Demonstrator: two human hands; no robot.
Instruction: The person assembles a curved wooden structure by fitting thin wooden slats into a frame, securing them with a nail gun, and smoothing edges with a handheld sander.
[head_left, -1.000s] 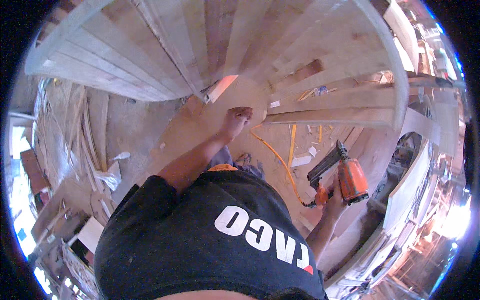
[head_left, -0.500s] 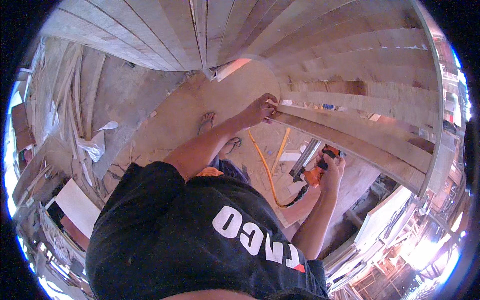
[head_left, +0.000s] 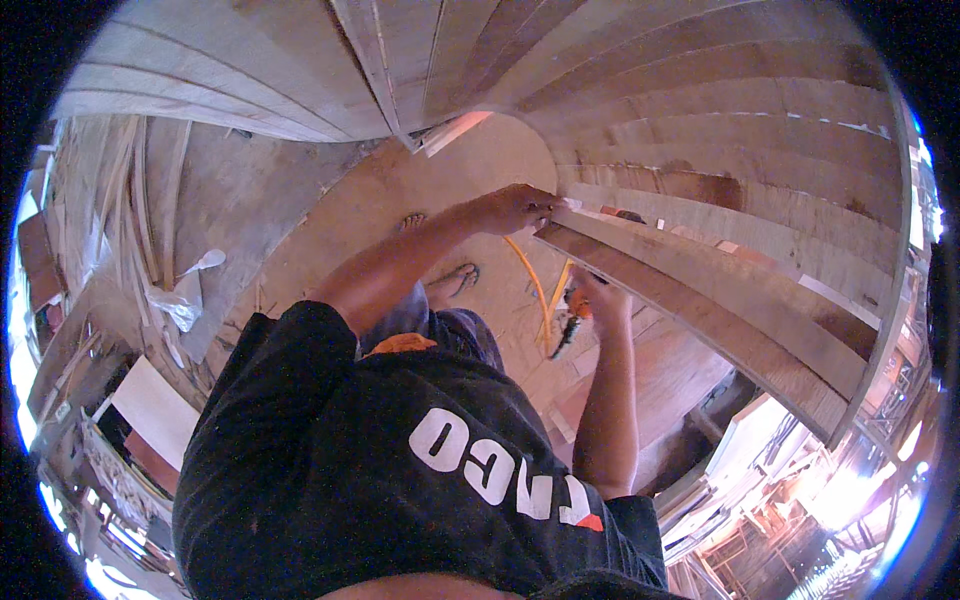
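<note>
My left hand [head_left: 522,209] is closed on the near-left end of a long wooden plank [head_left: 700,307], at the lower edge of a curved wall of planks [head_left: 690,140]. Just below that end, my right hand [head_left: 604,294] grips an orange and black air nail gun [head_left: 577,303]. Most of the gun is hidden behind the hand and under the plank, so I cannot tell whether its nose touches the wood. A yellow air hose [head_left: 533,268] hangs near the gun.
Another planked wall [head_left: 240,60] curves across the top left. Long wood strips [head_left: 150,200] and a crumpled plastic bag [head_left: 182,300] lie on the floor at left. Boards [head_left: 760,440] are stacked at lower right. My feet [head_left: 460,282] stand on the dusty floor.
My right hand has moved the nail gun left and up, in under the plank near my left hand. The left hand stays at the plank's end. My view has shifted slightly.
</note>
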